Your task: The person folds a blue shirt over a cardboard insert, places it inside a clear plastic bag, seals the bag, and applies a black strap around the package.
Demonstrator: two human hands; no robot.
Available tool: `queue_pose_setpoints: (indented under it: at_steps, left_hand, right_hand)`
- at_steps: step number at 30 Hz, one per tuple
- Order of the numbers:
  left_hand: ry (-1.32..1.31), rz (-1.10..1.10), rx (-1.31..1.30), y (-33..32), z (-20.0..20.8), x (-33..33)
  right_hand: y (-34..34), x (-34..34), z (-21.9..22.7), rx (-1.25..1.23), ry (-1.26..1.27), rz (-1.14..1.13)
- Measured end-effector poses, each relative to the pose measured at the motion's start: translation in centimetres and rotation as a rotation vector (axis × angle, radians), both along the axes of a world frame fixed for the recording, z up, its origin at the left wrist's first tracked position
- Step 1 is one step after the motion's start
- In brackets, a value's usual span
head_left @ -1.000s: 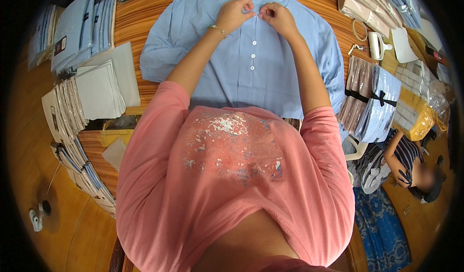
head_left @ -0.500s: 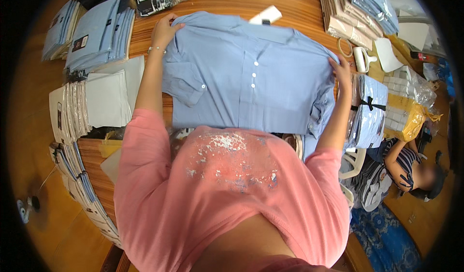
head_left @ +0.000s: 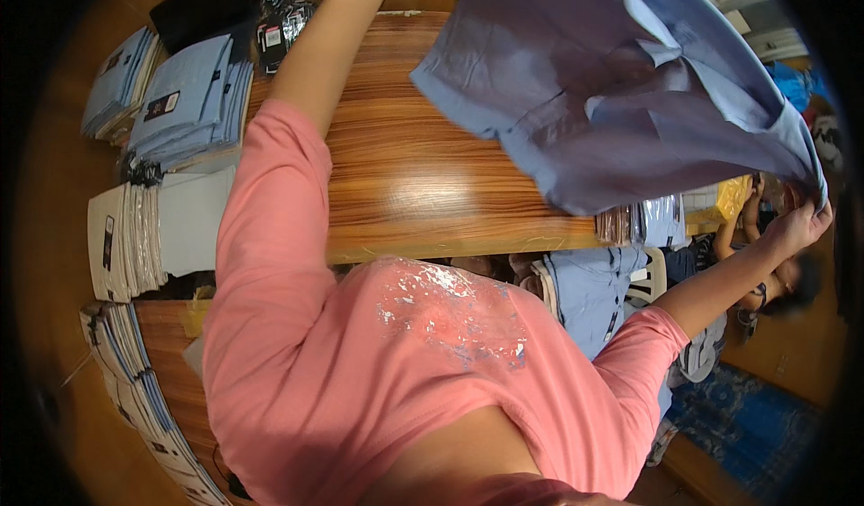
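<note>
A light blue button-up shirt [head_left: 540, 65] hangs spread in the air over the far right of the wooden table, its folds wavy and its upper part cut off by the frame's top edge. At the far right, my right hand [head_left: 801, 227] is closed on a corner of the shirt. My left arm stretches up past the top edge with a bracelet at the wrist; the hand itself is out of the picture, so its fingers are hidden.
Bagged folded blue shirts [head_left: 184, 92] and pale bagged garments [head_left: 112, 241] are stacked along the left. White sheets [head_left: 193, 227] lie beside them. Wrapped packs [head_left: 661, 223] sit at the table's [head_left: 432, 182] right end. Behind a white chair [head_left: 650, 277], another person [head_left: 774, 281] works.
The shirt has been lifted off the table and swung up to the right. My left arm has reached farther up, taking the hand out of frame; my right hand has moved outward to the right.
</note>
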State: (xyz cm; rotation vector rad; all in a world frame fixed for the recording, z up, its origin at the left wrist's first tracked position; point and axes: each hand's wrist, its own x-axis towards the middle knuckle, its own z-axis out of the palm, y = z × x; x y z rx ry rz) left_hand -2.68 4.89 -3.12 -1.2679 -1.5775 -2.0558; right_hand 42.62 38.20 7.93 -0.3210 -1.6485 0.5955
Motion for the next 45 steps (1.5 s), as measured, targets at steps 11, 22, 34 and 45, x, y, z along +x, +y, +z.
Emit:
queue_pose_setpoints:
  at_steps: [11, 22, 34, 45]
  left_hand:
    - [-0.502, 0.521, -0.281, -27.1, -19.3, -6.2]
    - [-0.079, 0.79, -1.201, -25.4, -32.1, 25.5]
    - [-0.038, 0.606, -1.112, -18.3, -27.6, 26.5]
    - [-0.426, 1.38, -0.376, -26.5, -29.8, 21.4]
  right_hand:
    - [-33.4, -5.7, -18.2, -0.801, -1.114, 1.535]
    - [-16.6, -9.6, -41.9, 0.097, -1.201, 0.041]
    - [-13.7, -5.7, -40.7, 0.182, -1.062, 0.289]
    - [-24.4, -17.1, -37.1, 0.051, -1.119, 0.721]
